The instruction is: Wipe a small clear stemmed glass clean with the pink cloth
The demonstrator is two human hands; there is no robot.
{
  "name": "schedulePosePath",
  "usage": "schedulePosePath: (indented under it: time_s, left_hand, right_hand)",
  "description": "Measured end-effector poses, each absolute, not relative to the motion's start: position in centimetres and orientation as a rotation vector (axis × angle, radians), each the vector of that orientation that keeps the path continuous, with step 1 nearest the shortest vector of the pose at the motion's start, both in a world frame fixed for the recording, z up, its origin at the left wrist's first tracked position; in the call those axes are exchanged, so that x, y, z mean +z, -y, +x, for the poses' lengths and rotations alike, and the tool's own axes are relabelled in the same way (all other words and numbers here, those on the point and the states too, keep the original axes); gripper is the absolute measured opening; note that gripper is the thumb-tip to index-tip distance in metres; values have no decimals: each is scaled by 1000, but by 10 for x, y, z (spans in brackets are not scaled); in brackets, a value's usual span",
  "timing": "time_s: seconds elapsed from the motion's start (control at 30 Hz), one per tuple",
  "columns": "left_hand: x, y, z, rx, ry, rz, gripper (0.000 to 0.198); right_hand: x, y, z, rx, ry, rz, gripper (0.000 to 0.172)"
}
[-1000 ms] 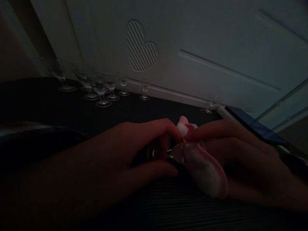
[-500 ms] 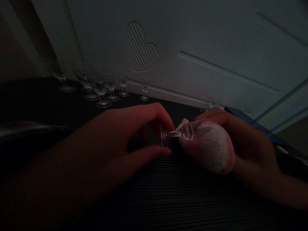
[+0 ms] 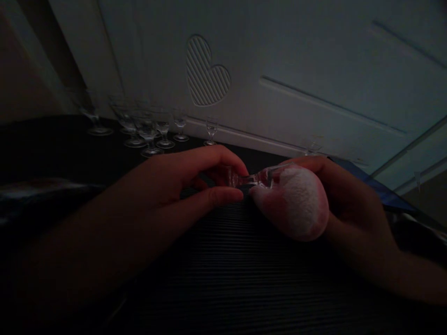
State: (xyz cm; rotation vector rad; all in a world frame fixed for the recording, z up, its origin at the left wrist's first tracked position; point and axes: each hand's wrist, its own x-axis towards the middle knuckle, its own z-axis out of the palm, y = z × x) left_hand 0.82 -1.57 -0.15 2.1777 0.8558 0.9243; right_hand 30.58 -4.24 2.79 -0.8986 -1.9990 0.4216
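Stemmed glass, one, clear; centre of the frame, held above the worktop. Lies sideways, foot toward the left of the frame, bowl toward the right.

Left hand, bare, reaching in from the lower left. Grip: thumb and forefinger pinching the foot of the stemmed glass, the other fingers curled behind.

Right hand, bare, entering from the right edge. Grip: closed about a soft pad, fingers mostly hidden behind it.

Soft pad, one, pink with a white fluffy patch, rounded at its right end and narrowing toward the left; right of centre, against the bowl of the stemmed glass. Whether any of it sits inside the bowl cannot be told.

Worktop: black, finely ribbed, running across the lower frame.

Group of glasses, clear, stemmed, upright, set close together; upper left of the frame. Exact count unclear in the dim light.

Large glass, one, upright, faint; left of that group.

Small glass, one, upright; upper middle, apart from the group, near the white panel.

Further glass, one, faint, partly hidden; upper right, behind the right hand.

White panel, upright behind the worktop; bears a ribbed heart in the upper middle.

Flat blue-faced object, one, right of the frame, partly covered by the right hand.
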Motion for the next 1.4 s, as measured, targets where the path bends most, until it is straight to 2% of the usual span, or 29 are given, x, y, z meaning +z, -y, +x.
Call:
schedulePosePath:
  time_s: [0.13, 0.37, 0.53, 0.67, 0.93, 1.1, 1.4]
  left_hand:
    - [3, 9, 5, 947, -879, 2173, 54]
    - [18, 2, 5, 1005, -953, 2181, 39]
    - [16, 2, 7, 1006, -920, 2171, 43]
    - [12, 2, 7, 986, -847, 2066, 27]
    - [11, -4, 1, 941, -808, 2124, 14]
    - [10, 0, 5, 933, -851, 2111, 20]
    - [12, 2, 4, 1000, -918, 2105, 18]
  right_hand:
    - [27, 42, 307, 417, 2004, -872, 22]
    - [28, 44, 306, 358, 2022, -877, 23]
    - [31, 40, 301, 421, 1967, -893, 26]
    - [34, 40, 301, 503, 1915, -927, 29]
    - [29, 42, 305, 503, 1925, -889, 23]
    - [29, 40, 307, 541, 1939, -827, 22]
    - [32, 40, 303, 516, 1965, -819, 24]
